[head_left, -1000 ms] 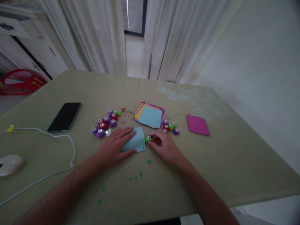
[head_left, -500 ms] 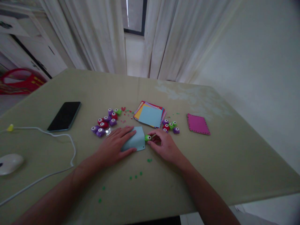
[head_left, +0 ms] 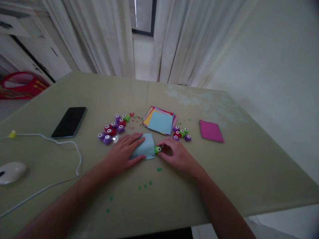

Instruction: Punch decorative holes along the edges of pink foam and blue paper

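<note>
My left hand (head_left: 122, 153) lies flat on a light blue paper square (head_left: 147, 148) and pins it to the table. My right hand (head_left: 175, 154) grips a small green paper punch (head_left: 158, 149) set against the square's right edge. Beyond the hands lies a stack of coloured paper squares (head_left: 159, 120). A cluster of purple, red and green punches (head_left: 113, 129) sits left of the stack, and a smaller cluster of punches (head_left: 181, 133) sits to its right.
A pink punched paper (head_left: 210, 130) lies at the right. A black phone (head_left: 69, 121), a white cable (head_left: 63, 156) and a white mouse (head_left: 11, 172) are at the left. Small green paper bits (head_left: 145, 186) dot the olive tablecloth (head_left: 249, 172). Curtains hang behind.
The green punch and my right hand have slid slightly toward me along the blue paper's right edge. My left hand stays pressed on the paper.
</note>
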Demonstrator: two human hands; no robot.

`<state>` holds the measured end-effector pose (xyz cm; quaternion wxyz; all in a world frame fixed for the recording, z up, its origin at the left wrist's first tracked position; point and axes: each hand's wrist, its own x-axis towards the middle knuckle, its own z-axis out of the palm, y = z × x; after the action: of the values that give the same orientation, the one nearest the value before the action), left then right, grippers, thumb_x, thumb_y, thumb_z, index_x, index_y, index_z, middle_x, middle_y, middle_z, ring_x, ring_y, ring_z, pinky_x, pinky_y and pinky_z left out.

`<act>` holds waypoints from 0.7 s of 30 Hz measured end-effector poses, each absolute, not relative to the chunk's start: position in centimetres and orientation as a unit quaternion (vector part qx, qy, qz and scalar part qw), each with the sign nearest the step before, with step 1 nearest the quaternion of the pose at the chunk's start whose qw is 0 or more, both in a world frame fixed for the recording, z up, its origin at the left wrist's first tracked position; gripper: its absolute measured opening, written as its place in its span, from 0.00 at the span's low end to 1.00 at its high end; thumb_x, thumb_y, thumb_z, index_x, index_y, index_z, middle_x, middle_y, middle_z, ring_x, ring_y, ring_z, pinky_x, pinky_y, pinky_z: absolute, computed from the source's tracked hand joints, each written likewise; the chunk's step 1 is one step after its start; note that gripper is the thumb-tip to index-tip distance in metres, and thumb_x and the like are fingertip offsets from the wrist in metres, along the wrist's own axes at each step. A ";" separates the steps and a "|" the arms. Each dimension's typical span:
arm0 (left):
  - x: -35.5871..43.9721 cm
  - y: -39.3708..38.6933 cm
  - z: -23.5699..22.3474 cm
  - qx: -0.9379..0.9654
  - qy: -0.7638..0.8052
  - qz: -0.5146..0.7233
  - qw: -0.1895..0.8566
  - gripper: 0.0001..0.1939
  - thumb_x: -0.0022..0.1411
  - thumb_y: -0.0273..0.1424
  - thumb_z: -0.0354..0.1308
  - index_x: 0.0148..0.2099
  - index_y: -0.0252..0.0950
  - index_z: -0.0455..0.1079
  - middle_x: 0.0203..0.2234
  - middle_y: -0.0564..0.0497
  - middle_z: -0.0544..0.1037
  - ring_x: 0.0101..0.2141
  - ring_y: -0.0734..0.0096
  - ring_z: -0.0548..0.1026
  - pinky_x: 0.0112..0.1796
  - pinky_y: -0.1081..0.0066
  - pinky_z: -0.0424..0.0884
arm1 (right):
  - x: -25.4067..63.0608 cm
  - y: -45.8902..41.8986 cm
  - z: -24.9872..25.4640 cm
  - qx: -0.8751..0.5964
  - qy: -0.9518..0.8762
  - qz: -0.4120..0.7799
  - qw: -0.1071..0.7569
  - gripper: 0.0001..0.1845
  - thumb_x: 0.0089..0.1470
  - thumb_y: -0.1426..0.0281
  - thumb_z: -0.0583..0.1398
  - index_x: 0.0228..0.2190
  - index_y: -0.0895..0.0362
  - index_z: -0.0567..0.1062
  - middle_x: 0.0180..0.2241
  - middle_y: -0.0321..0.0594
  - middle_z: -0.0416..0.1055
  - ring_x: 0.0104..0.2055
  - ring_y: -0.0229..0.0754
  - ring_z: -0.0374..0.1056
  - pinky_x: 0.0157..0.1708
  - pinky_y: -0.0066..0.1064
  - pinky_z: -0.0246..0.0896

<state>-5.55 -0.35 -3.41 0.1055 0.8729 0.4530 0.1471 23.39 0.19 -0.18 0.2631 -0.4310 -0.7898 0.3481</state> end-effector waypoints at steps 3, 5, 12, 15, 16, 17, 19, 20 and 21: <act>-5.5 -0.4 -3.3 0.872 0.455 0.144 0.106 0.36 0.75 0.54 0.53 0.75 0.39 0.64 0.73 0.42 0.66 0.69 0.46 0.67 0.68 0.44 0.62 | 23.4 0.1 0.1 -0.427 -0.796 0.346 0.255 0.11 0.59 0.75 0.68 0.44 0.56 0.81 0.42 0.42 0.78 0.41 0.44 0.73 0.44 0.35 0.69; -5.5 -0.4 -3.3 0.872 0.456 0.144 0.105 0.35 0.76 0.54 0.53 0.74 0.40 0.65 0.73 0.42 0.66 0.69 0.46 0.67 0.68 0.44 0.62 | 23.4 0.1 0.2 -0.424 -0.799 0.345 0.250 0.11 0.59 0.76 0.68 0.44 0.57 0.81 0.42 0.42 0.78 0.41 0.44 0.73 0.44 0.35 0.69; -5.4 -0.4 -3.4 0.873 0.459 0.140 0.093 0.35 0.77 0.54 0.51 0.74 0.39 0.65 0.73 0.42 0.66 0.69 0.47 0.67 0.68 0.44 0.63 | 23.5 0.2 0.3 -0.416 -0.801 0.350 0.250 0.11 0.59 0.75 0.69 0.44 0.55 0.81 0.45 0.43 0.79 0.44 0.45 0.74 0.46 0.36 0.69; -5.3 -0.4 -3.4 0.871 0.465 0.136 0.086 0.35 0.77 0.54 0.50 0.74 0.38 0.64 0.73 0.41 0.66 0.69 0.47 0.67 0.68 0.45 0.62 | 23.6 0.2 0.3 -0.416 -0.804 0.348 0.245 0.11 0.58 0.75 0.69 0.44 0.55 0.81 0.44 0.43 0.80 0.44 0.45 0.75 0.46 0.36 0.69; -5.3 -0.4 -3.4 0.870 0.467 0.136 0.086 0.35 0.77 0.54 0.49 0.75 0.38 0.64 0.73 0.41 0.66 0.69 0.47 0.67 0.69 0.45 0.62 | 23.6 0.2 0.3 -0.415 -0.805 0.348 0.242 0.11 0.58 0.74 0.69 0.44 0.56 0.81 0.43 0.43 0.80 0.43 0.45 0.75 0.46 0.36 0.69; -5.2 -0.4 -3.5 0.868 0.469 0.136 0.086 0.35 0.77 0.54 0.49 0.75 0.38 0.64 0.73 0.41 0.66 0.69 0.47 0.67 0.69 0.45 0.62 | 23.6 0.2 0.3 -0.414 -0.806 0.348 0.241 0.11 0.58 0.74 0.70 0.44 0.56 0.81 0.43 0.43 0.80 0.43 0.45 0.75 0.46 0.36 0.69; -5.2 -0.4 -3.5 0.867 0.471 0.137 0.087 0.35 0.77 0.54 0.50 0.75 0.38 0.64 0.73 0.41 0.66 0.69 0.46 0.67 0.69 0.44 0.61 | 23.5 0.1 0.3 -0.412 -0.808 0.347 0.240 0.10 0.59 0.73 0.69 0.44 0.56 0.81 0.43 0.43 0.80 0.44 0.45 0.75 0.46 0.36 0.69; -5.3 -0.4 -3.5 0.867 0.471 0.137 0.089 0.36 0.77 0.54 0.50 0.75 0.38 0.64 0.73 0.40 0.65 0.69 0.46 0.67 0.69 0.44 0.61 | 23.5 0.1 0.3 -0.411 -0.809 0.346 0.240 0.10 0.59 0.73 0.69 0.44 0.56 0.81 0.43 0.43 0.80 0.44 0.45 0.75 0.47 0.37 0.69; -5.3 -0.4 -3.4 0.868 0.469 0.137 0.091 0.36 0.76 0.55 0.50 0.75 0.38 0.64 0.73 0.40 0.65 0.70 0.46 0.67 0.69 0.43 0.61 | 23.4 0.1 0.3 -0.411 -0.809 0.345 0.241 0.10 0.60 0.73 0.69 0.45 0.56 0.81 0.44 0.44 0.80 0.44 0.45 0.75 0.47 0.37 0.69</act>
<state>-5.27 -0.40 -3.45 0.0907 0.8677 0.4693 0.1367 23.44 0.14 0.30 0.2408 -0.4106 -0.8091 0.3446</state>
